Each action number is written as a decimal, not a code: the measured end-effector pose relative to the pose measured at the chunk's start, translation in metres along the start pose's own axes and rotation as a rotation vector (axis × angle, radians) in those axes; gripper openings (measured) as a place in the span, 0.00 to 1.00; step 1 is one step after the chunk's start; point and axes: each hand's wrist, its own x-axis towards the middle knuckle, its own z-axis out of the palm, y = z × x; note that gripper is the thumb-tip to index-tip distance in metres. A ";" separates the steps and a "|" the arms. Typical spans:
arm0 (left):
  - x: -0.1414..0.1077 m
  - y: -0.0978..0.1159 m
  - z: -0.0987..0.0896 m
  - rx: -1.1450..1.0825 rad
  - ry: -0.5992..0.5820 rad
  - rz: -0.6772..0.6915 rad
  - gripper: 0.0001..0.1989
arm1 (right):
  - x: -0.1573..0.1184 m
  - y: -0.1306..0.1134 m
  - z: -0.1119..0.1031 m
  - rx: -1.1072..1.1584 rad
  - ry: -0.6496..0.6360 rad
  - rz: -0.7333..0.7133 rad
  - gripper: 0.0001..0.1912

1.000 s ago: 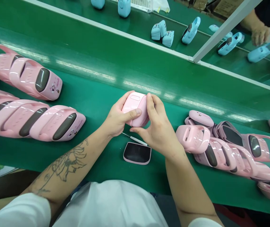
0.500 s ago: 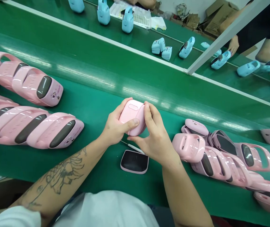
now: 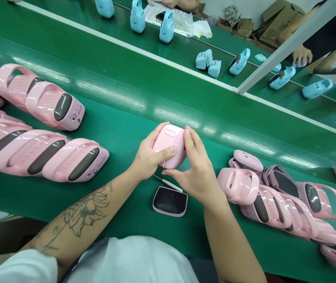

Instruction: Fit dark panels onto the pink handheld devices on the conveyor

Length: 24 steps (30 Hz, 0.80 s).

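Observation:
Both hands hold a pink plastic housing (image 3: 168,142) above the green table, its slotted face turned up. My left hand (image 3: 150,154) is wrapped round its left side, the thumb lying across the face. The fingers of my right hand (image 3: 195,163) press on its right edge, with the thumb under the lower corner. Below them on the table lies a pink-rimmed panel with a dark face (image 3: 170,201). Beside that panel is a thin tool with a white handle (image 3: 172,185), perhaps a screwdriver; its tip is partly hidden near my left hand.
Rows of pink handled housings (image 3: 76,160) stand at the left. More pink housings (image 3: 238,184) and dark-faced panels (image 3: 282,181) are piled at the right. Past a white rail (image 3: 126,39), blue handled housings (image 3: 167,27) stand on another surface, where a co-worker's hand (image 3: 302,55) reaches in.
The view has shifted slightly, so the table things sit a little farther right. My hands keep their hold on the pink housing. The co-worker's hand at the upper right has moved off a blue housing.

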 end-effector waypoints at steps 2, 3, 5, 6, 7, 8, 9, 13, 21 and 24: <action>0.000 0.000 0.000 -0.014 0.003 -0.010 0.44 | 0.000 -0.001 0.001 -0.009 -0.013 0.014 0.65; 0.000 -0.001 0.000 -0.017 0.005 -0.011 0.44 | 0.000 -0.001 0.001 -0.014 -0.017 0.023 0.65; 0.000 -0.001 0.000 -0.025 0.008 -0.012 0.44 | -0.001 -0.002 0.003 -0.024 -0.017 0.036 0.66; 0.000 -0.002 0.000 -0.030 0.009 -0.012 0.44 | -0.001 -0.002 0.004 -0.027 -0.017 0.038 0.66; 0.000 -0.002 0.001 -0.035 0.009 -0.013 0.44 | -0.002 -0.001 0.005 -0.029 -0.014 0.037 0.67; 0.000 -0.003 0.001 -0.042 0.012 -0.016 0.44 | -0.002 -0.001 0.006 -0.030 -0.013 0.037 0.68; 0.000 -0.004 0.002 -0.049 0.016 -0.022 0.44 | -0.003 0.000 0.006 -0.030 -0.014 0.037 0.68; -0.001 -0.007 0.003 -0.056 0.029 -0.042 0.44 | -0.002 0.004 0.008 -0.018 -0.024 0.027 0.71; 0.002 0.004 0.001 0.142 -0.032 -0.002 0.52 | 0.002 0.004 0.006 -0.007 -0.032 -0.042 0.66; 0.001 0.013 0.002 0.304 0.015 -0.008 0.53 | 0.002 0.004 0.011 -0.067 -0.015 -0.064 0.65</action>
